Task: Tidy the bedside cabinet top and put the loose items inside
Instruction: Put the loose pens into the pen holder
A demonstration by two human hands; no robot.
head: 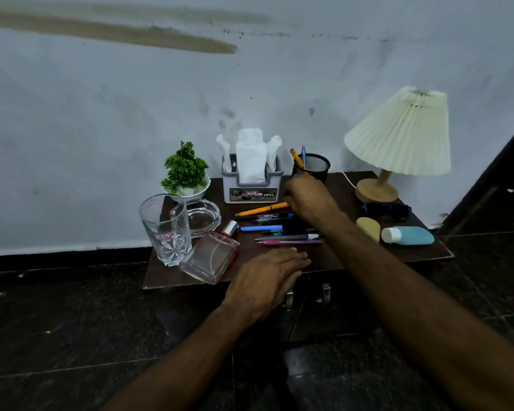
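Your left hand (267, 271) lies flat on the dark wood top (246, 246); your right hand (309, 197) pinches the slim orange pen (261, 209) near the mesh cup (315, 167).

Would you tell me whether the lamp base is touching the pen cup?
Apart: the head view shows bare tabletop between the lamp base and the pen cup.

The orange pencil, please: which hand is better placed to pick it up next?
Right. The right hand is at the orange pencil end, beside the mesh cup; the left hand lies flat near the cabinet front edge, farther off.
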